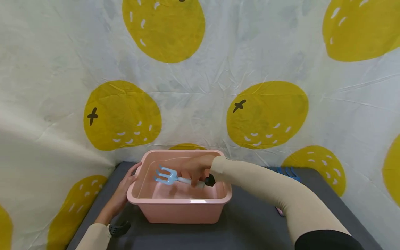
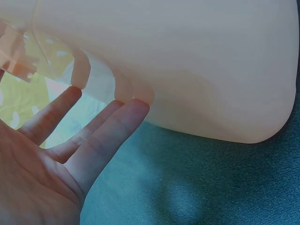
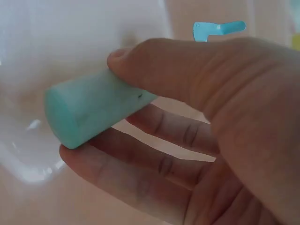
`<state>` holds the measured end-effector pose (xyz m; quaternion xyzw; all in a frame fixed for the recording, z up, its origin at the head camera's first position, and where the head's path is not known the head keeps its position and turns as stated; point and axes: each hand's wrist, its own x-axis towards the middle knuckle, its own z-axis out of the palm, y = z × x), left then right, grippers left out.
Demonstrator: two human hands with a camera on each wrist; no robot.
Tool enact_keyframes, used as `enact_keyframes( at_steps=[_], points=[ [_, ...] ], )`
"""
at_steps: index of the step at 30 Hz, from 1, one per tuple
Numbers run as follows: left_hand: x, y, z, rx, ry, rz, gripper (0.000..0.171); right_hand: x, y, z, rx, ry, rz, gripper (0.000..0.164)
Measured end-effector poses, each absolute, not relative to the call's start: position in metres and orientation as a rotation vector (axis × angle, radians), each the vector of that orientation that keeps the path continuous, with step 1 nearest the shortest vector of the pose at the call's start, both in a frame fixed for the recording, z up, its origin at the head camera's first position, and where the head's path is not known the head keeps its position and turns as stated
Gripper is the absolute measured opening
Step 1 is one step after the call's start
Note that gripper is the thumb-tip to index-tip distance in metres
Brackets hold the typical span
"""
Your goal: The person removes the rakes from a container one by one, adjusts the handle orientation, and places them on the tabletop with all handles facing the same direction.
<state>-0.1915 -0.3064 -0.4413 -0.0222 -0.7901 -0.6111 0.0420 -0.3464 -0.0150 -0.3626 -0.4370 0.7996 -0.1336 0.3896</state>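
Blue tool behind sleeve, mostly hidden

A dark grey fabric-covered table carries a pink rectangular plastic tub near its back edge. To the tub's right, by the backdrop, lies a blue pronged plastic tool, and a small pink object shows beside the sleeve.
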Motion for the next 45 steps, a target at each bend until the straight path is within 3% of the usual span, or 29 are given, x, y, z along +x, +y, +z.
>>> enact_keyframes(
  at_steps=[4, 5, 6, 13, 27, 34, 45],
  points=[
    [-0.191, -0.307, -0.44, -0.06, -2.423, -1.859, 0.057, -0.344, -0.001, -0.334, -1.317, 1.994, -0.384, 0.085],
    [-0.191, -0.307, -0.44, -0.056, -2.427, -1.855, 0.057, -0.343, 0.004, -0.328, -1.396, 1.999, -0.363, 0.101],
    [-0.19, -0.306, -0.439, -0.052, -2.431, -1.852, 0.058, -0.342, 0.008, -0.321, -1.401, 2.005, -0.37, 0.101],
    [-0.189, -0.305, -0.438, -0.019, -2.467, -1.834, 0.062, -0.333, 0.047, -0.279, -1.252, 2.155, -0.303, 0.066],
    [-0.186, -0.303, -0.44, -0.002, -2.475, -1.823, 0.062, -0.311, 0.154, -0.254, -1.082, 2.358, -0.454, 0.055],
    [-0.185, -0.303, -0.441, -0.044, -2.479, -1.808, 0.06, -0.298, 0.216, -0.268, -0.966, 2.426, -0.558, 0.061],
    [-0.185, -0.304, -0.441, -0.075, -2.487, -1.795, 0.06, -0.264, 0.302, -0.323, -0.879, 2.397, -0.833, 0.058]
  ],
)
